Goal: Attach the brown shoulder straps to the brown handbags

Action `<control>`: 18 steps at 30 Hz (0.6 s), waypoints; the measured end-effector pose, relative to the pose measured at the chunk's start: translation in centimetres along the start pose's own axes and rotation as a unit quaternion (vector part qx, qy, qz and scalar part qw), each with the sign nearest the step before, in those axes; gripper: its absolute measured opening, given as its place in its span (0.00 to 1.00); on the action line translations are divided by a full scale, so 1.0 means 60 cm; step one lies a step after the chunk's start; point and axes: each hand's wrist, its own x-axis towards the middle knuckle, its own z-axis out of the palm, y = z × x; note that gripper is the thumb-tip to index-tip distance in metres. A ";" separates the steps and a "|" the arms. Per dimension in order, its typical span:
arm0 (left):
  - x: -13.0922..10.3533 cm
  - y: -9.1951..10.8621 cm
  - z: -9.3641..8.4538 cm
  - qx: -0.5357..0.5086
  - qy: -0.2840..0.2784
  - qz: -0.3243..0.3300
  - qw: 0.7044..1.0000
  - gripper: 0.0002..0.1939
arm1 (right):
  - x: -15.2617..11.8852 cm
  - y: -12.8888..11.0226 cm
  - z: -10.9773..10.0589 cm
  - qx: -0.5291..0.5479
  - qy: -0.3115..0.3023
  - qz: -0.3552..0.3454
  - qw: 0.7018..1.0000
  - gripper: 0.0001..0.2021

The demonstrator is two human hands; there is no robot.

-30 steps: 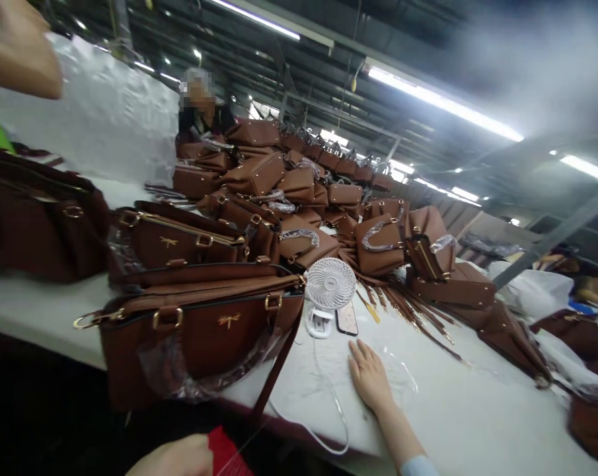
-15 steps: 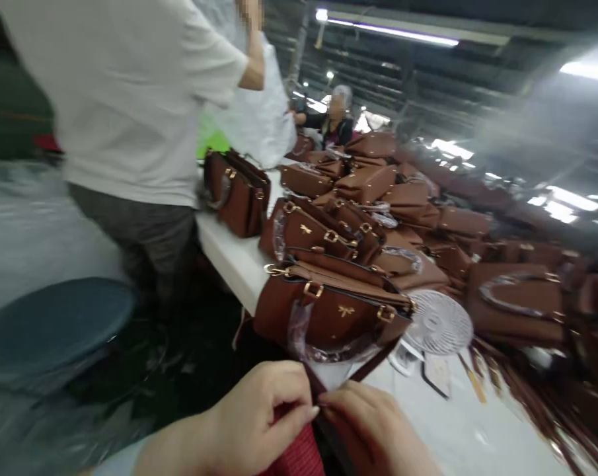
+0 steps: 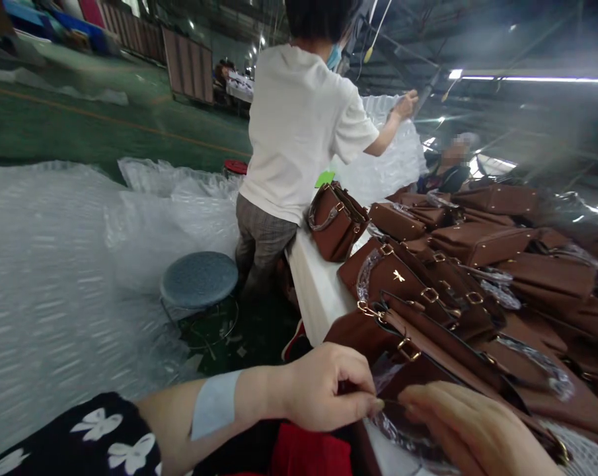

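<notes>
My left hand (image 3: 333, 387) is closed in a pinch, with thumb and forefinger pressed together beside the nearest brown handbag (image 3: 351, 328). My right hand (image 3: 477, 423) lies just to its right, fingers held together and tips pointing at the left hand. A thin dark line spans the small gap between the fingertips; what it is I cannot make out. Below them hangs the bag's plastic-wrapped handle (image 3: 402, 433). The bag stands on the white table, gold rings on its top, and my right hand covers part of its front.
Many brown handbags (image 3: 482, 241) are heaped across the white table (image 3: 323, 291). One handbag (image 3: 336, 221) stands upright by a co-worker (image 3: 293, 132), who holds up clear bubble wrap (image 3: 388, 145). A round stool (image 3: 199, 281) and piled bubble wrap (image 3: 55, 277) are at left.
The view has swung left, bringing the floor and bubble wrap pile into sight. My hands now appear further right, with a slightly wider gap between their fingertips. The co-worker's raised arm still holds the wrap.
</notes>
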 end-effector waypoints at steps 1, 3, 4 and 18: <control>0.007 -0.004 -0.008 0.011 0.015 0.003 1.000 0.13 | 0.008 0.012 -0.006 -0.001 -0.010 0.020 1.000 0.16; 0.029 -0.016 -0.026 0.073 0.073 -0.010 0.995 0.12 | 0.023 0.046 -0.013 -0.003 -0.020 0.061 0.998 0.15; 0.042 -0.025 -0.035 0.123 0.106 -0.019 0.987 0.11 | 0.031 0.065 -0.014 -0.012 -0.022 0.077 0.997 0.15; 0.136 -0.084 -0.060 0.374 -0.020 -0.036 0.926 0.10 | 0.111 0.123 0.015 -0.158 -0.161 0.117 0.967 0.12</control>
